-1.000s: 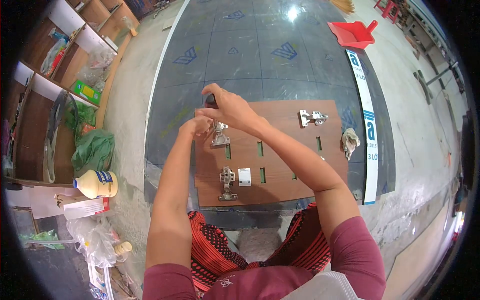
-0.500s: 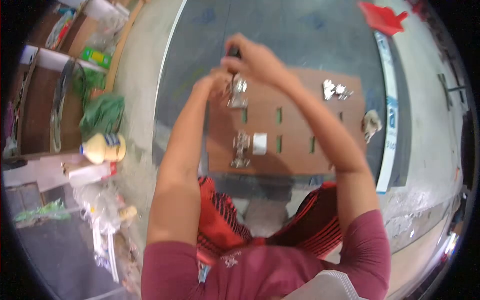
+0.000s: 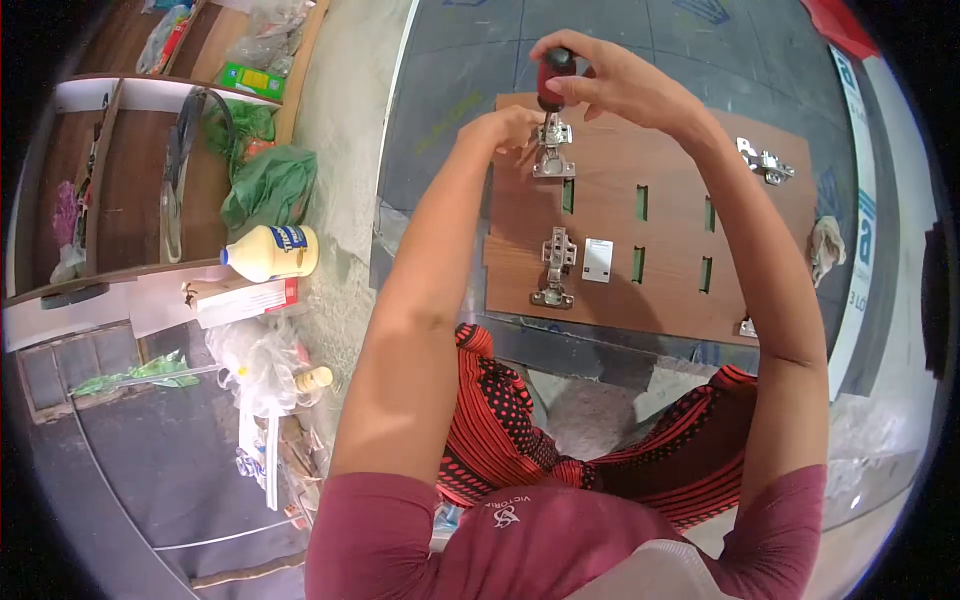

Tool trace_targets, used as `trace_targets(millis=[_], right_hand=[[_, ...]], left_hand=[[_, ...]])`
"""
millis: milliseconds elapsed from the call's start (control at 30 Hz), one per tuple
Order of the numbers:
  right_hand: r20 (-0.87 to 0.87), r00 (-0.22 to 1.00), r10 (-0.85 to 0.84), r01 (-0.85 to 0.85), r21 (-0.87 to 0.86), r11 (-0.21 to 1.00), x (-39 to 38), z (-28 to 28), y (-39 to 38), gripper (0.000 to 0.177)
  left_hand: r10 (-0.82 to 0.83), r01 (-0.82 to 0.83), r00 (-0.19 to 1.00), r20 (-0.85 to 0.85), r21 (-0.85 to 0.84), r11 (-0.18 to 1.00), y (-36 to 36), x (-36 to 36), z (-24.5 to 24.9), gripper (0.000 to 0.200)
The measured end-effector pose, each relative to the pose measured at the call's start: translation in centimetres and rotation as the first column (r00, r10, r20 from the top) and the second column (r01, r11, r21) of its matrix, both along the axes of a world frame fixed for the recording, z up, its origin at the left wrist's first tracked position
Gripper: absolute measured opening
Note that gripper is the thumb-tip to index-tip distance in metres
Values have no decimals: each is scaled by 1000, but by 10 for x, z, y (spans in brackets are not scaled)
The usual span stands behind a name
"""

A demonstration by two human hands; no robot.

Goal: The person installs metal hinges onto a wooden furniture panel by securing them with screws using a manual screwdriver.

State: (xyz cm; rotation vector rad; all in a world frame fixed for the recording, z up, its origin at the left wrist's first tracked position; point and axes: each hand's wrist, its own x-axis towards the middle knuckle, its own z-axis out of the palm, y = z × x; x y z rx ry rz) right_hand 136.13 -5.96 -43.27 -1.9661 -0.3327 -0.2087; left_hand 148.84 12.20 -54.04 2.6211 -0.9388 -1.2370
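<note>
My right hand [image 3: 622, 85] is closed around the red and black handle of an upright screwdriver [image 3: 553, 82]. Its shaft points down at a silver cabinet hinge [image 3: 553, 152] near the far left corner of a brown wooden panel [image 3: 600, 215]. Against the far left side of that hinge, my left hand [image 3: 508, 128] has its fingers bent in; their tips are partly hidden. A second hinge [image 3: 557, 268] lies nearer to me on the panel, beside a small white card [image 3: 597, 260]. Several green-showing slots run across the panel.
More hinge hardware [image 3: 765, 162] lies at the panel's far right, near a crumpled cloth [image 3: 827, 250]. On the floor to the left are a cream bottle [image 3: 272, 252], a green plastic bag [image 3: 270, 188] and a wooden shelf unit [image 3: 140, 175]. A red dustpan-like piece [image 3: 842, 28] is top right.
The camera view has shifted, so the panel and hands appear farther right. Both hands stay at the same hinge, and the screwdriver handle now shows more clearly between the right hand's fingers.
</note>
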Motion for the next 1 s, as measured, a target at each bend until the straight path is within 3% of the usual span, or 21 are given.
trace_targets(millis=[33, 67, 133, 167, 267, 333, 467, 500, 533, 567, 633, 667, 733, 867, 933, 1000], right_hand=[[-80, 990, 117, -109, 96, 989, 0, 4, -1, 38], [-81, 990, 116, -108, 99, 989, 0, 6, 1, 38], [-81, 979, -189, 154, -319, 935, -1, 10, 6, 42], [-86, 979, -187, 151, -315, 937, -2, 7, 8, 42], [-120, 969, -217, 188, -214, 959, -5, 7, 11, 41], [-157, 982, 104, -90, 88, 992, -8, 11, 7, 42], [-104, 993, 49, -43, 65, 997, -6, 7, 13, 40], [-54, 981, -187, 172, -212, 962, -4, 9, 16, 37], [56, 918, -393, 373, -456, 808, -5, 11, 19, 36], [54, 917, -396, 376, -456, 807, -5, 6, 19, 36], [3, 962, -275, 269, -222, 937, -3, -6, 20, 36], [3, 962, -274, 268, -223, 937, -1, -9, 17, 36], [-20, 999, 40, -42, -75, 996, 0, -8, 15, 42], [36, 993, -110, 113, -102, 988, -13, 20, 9, 39], [57, 949, -311, 315, -120, 941, -23, 57, 1, 39], [-41, 943, -330, 324, -114, 939, -28, 66, -1, 36]], left_hand=[[-14, 14, 1000, -17, -4, 1000, -1, -1, 4, 57], [-15, 15, 1000, -19, -1, 1000, -2, -2, 6, 57], [79, -80, 997, 20, 40, 996, -4, -5, 7, 67], [81, -81, 997, 17, 45, 996, -2, -6, 4, 67], [100, -101, 994, 36, 16, 995, -2, -1, 0, 65], [75, -76, 996, 43, 19, 997, -4, 2, -4, 65], [33, -32, 999, -16, 76, 997, -2, 4, 1, 59], [62, -61, 998, -7, 43, 997, 0, 1, 3, 57], [90, -90, 996, 0, 10, 996, 0, -3, 8, 56], [86, -86, 996, -1, 11, 996, -3, -6, 13, 56], [121, -121, 993, -4, 58, 991, -5, -8, 17, 62], [122, -122, 993, -4, 57, 991, -4, -9, 16, 62], [92, -92, 996, 5, 41, 995, -2, -7, 11, 57], [48, -48, 999, 18, 13, 999, -2, 2, 0, 51], [53, -53, 998, 18, 14, 998, -1, 3, -2, 54], [56, -57, 998, 13, 17, 998, 0, 3, -1, 56]])
